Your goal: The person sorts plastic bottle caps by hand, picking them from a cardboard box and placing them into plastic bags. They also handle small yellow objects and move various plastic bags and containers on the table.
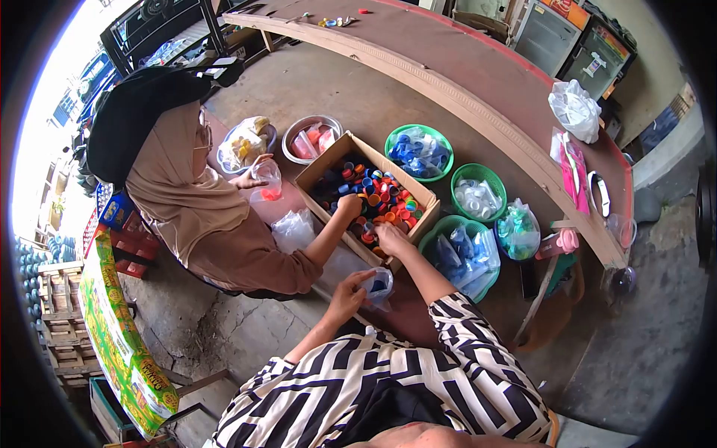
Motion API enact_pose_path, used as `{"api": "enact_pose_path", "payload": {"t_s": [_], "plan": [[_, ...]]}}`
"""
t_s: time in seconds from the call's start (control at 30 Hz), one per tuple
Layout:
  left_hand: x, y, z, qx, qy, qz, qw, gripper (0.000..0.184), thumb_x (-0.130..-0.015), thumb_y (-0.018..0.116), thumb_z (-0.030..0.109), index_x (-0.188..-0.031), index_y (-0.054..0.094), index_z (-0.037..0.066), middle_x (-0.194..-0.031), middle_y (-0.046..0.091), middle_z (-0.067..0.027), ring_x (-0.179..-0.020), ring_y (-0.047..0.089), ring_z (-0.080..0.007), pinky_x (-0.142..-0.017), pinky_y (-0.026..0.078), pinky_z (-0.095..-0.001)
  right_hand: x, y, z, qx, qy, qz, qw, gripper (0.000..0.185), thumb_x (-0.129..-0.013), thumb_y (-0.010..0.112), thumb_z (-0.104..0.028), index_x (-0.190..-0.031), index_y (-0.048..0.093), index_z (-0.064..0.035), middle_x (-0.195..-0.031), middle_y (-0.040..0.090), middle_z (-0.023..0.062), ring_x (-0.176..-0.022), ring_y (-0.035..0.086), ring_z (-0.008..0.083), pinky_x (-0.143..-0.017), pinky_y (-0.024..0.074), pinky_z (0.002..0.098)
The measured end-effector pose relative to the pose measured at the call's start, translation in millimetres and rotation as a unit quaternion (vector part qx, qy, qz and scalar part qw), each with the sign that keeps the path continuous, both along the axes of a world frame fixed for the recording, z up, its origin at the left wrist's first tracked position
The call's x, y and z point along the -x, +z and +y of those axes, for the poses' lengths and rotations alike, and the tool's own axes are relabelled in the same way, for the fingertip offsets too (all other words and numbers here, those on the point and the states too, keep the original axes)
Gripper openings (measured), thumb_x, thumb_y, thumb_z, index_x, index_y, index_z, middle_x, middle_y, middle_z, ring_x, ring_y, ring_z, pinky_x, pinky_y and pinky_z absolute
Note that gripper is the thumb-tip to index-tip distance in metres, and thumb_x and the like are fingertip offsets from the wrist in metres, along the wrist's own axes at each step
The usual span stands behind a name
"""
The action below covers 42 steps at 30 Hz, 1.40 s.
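Note:
A cardboard box [424, 230] full of loose bottle caps [382, 196], mostly red, orange and blue, stands on the brown table. My left hand [346, 296] grips a transparent plastic bag [379, 290] near the box's front corner; something dark blue sits inside the bag. My right hand [393, 240] reaches over the box's near edge, its fingers bent down among the caps. Their tips are partly hidden, so what they pinch is unclear. Across from it, a co-worker's hand [348, 206] is also in the caps, and their other hand [263, 173] holds a transparent bag [267, 187] with red caps.
Green baskets with bagged caps, blue [452, 160], white [502, 216] and light blue [493, 287], line the box's far right side. A metal bowl [340, 128] with red bags stands behind. The co-worker [202, 224] sits close on my left. Plastic bags [293, 230] lie between us.

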State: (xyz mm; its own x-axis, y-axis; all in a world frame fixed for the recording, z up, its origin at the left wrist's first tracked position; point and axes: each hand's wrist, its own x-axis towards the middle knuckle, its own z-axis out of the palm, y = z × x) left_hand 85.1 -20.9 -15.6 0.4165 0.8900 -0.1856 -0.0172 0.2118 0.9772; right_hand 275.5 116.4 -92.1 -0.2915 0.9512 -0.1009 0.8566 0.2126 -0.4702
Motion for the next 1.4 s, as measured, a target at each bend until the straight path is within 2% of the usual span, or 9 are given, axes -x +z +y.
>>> {"api": "enact_pose_path", "payload": {"t_s": [0.1,0.5,0.7,0.77,0.8,1.0,1.1,1.2,1.4], "plan": [[-1.6,4.9,6.2,-0.008,-0.014,0.003,1.000,0.051,-0.078,0.041,-0.006,-0.125,0.056,0.001,-0.127,0.050,-0.0111,-0.093,0.061,-0.0184,-0.072,0.055,-0.0257,4.6,14.2,1.3,0.078,-0.039,-0.100,0.991,0.023,-0.088,0.049,-0.012,-0.100,0.066,-0.0032,-0.106,0.064,0.0192,-0.103,0.061,0.0322,-0.089,0.0483,0.0431],[-8.8,3.3,24.2,0.005,-0.044,0.014,0.999,0.054,-0.076,0.039,-0.006,-0.126,0.056,0.003,-0.127,0.050,-0.0099,-0.102,0.058,-0.0188,-0.071,0.058,-0.0267,1.7,9.0,1.1,0.023,-0.073,-0.099,0.992,0.022,-0.079,0.066,-0.014,-0.099,0.064,-0.0050,-0.100,0.065,0.0189,-0.096,0.062,0.0351,-0.085,0.0489,0.0451],[-9.7,3.3,18.5,0.003,-0.038,0.006,0.999,0.054,-0.076,0.038,-0.007,-0.126,0.057,0.003,-0.128,0.050,-0.0111,-0.105,0.057,-0.0198,-0.073,0.057,-0.0268,-17.6,18.8,7.1,0.059,-0.124,0.159,0.978,0.030,-0.081,0.070,-0.017,-0.106,0.063,-0.0031,-0.091,0.068,0.0089,-0.083,0.066,0.0212,-0.074,0.0514,0.0347],[-10.6,4.6,13.9,0.003,-0.034,0.006,0.999,0.053,-0.076,0.039,-0.006,-0.126,0.057,0.003,-0.128,0.050,-0.0114,-0.105,0.057,-0.0201,-0.073,0.057,-0.0271,-23.5,27.7,3.7,0.199,-0.155,0.361,0.898,0.030,-0.084,0.069,-0.016,-0.112,0.063,-0.0049,-0.085,0.066,0.0011,-0.075,0.060,0.0089,-0.069,0.0490,0.0253],[-11.1,6.1,11.3,0.008,-0.028,0.005,1.000,0.053,-0.076,0.039,-0.006,-0.126,0.057,0.003,-0.128,0.050,-0.0116,-0.105,0.057,-0.0203,-0.074,0.057,-0.0274,-25.5,35.0,-2.7,0.200,-0.144,0.371,0.895,0.025,-0.088,0.065,-0.013,-0.112,0.063,-0.0052,-0.085,0.063,-0.0016,-0.072,0.055,0.0048,-0.069,0.0475,0.0212],[-12.4,9.6,-1.3,-0.009,-0.010,0.005,1.000,0.051,-0.077,0.042,-0.007,-0.126,0.056,0.002,-0.126,0.050,-0.0100,-0.104,0.059,-0.0207,-0.076,0.058,-0.0277,-24.7,80.1,-81.6,0.108,-0.097,0.545,0.826,0.020,-0.087,0.064,-0.006,-0.106,0.062,-0.0018,-0.095,0.063,0.0021,-0.082,0.059,0.0088,-0.076,0.0492,0.0246],[-12.8,5.8,-5.7,-0.013,-0.005,0.016,1.000,0.051,-0.077,0.042,-0.007,-0.126,0.056,0.002,-0.127,0.049,-0.0103,-0.106,0.058,-0.0211,-0.076,0.058,-0.0282,-22.3,96.0,-126.9,0.084,-0.081,0.475,0.872,0.020,-0.086,0.065,-0.010,-0.105,0.063,-0.0031,-0.097,0.065,0.0072,-0.090,0.062,0.0129,-0.078,0.0486,0.0268],[-16.5,13.1,-12.6,-0.009,-0.003,0.000,1.000,0.050,-0.078,0.043,-0.007,-0.125,0.056,0.001,-0.127,0.049,-0.0106,-0.106,0.058,-0.0214,-0.075,0.058,-0.0287,-18.2,108.9,-161.6,0.001,-0.033,0.308,0.951,0.025,-0.081,0.070,-0.008,-0.106,0.066,-0.0075,-0.095,0.064,0.0088,-0.081,0.060,0.0169,-0.074,0.0480,0.0293],[-20.4,4.9,-21.9,-0.059,-0.003,0.016,0.998,0.052,-0.077,0.043,-0.008,-0.126,0.057,0.004,-0.126,0.050,-0.0112,-0.100,0.060,-0.0207,-0.072,0.058,-0.0269,-25.0,117.7,-161.4,-0.025,-0.033,0.326,0.944,0.022,-0.083,0.066,-0.008,-0.105,0.067,-0.0063,-0.099,0.065,0.0100,-0.086,0.062,0.0217,-0.077,0.0491,0.0314]]}}
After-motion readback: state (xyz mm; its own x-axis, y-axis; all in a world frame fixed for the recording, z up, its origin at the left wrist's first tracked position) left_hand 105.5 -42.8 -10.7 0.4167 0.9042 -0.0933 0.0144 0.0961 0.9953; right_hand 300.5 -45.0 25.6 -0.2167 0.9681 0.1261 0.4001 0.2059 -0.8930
